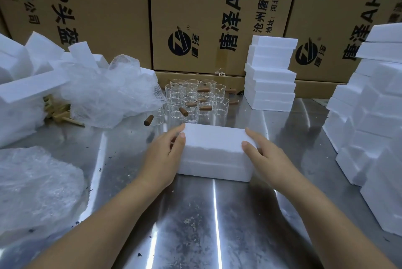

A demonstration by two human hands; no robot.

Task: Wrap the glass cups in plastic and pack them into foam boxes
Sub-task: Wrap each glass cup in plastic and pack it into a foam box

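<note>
Foam box (pixel 214 147) sits mid-bench (pixel 195 214), just before the glass cups (pixel 193 99). Our left hand (pixel 163 155) and right hand (pixel 265 155) clasp its ends. Likely light, stiff, crumbly: we squeeze gently.

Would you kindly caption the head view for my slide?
The left hand and right hand hold the ends of a closed foam box on the steel table, glass cups clustered behind.
</note>
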